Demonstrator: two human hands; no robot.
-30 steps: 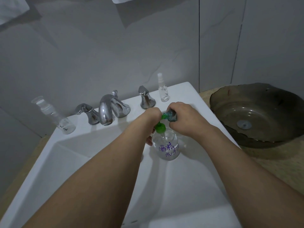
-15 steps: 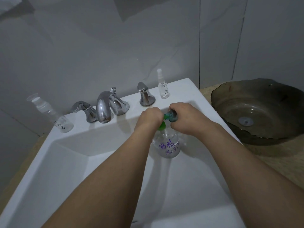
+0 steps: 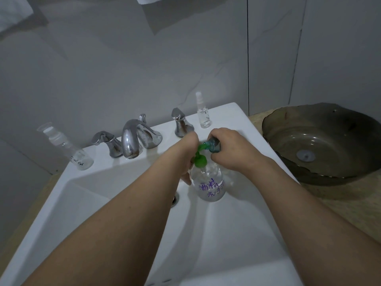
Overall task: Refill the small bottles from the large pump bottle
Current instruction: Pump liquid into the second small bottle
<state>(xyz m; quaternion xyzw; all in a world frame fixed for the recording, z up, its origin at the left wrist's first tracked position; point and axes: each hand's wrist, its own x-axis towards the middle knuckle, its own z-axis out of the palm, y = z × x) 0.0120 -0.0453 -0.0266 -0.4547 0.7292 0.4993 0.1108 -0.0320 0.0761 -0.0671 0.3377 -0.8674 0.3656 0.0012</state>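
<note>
Filling small bottle (image 3: 214,145) from pump bottle (image 3: 210,182)

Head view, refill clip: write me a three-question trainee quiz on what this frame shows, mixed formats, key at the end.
1. True or false: the right hand holds a small blue bottle tilted at the green nozzle of the pump bottle.
2. Multiple choice: where does the pump bottle stand? A) on the wooden counter B) in the white sink C) in the dark glass basin
3. Fill in: besides the one in hand, ___ small clear spray bottles stand on the sink's rim: one left of the faucet, one at the back right.

Key: 1 true; 2 B; 3 two.
</note>
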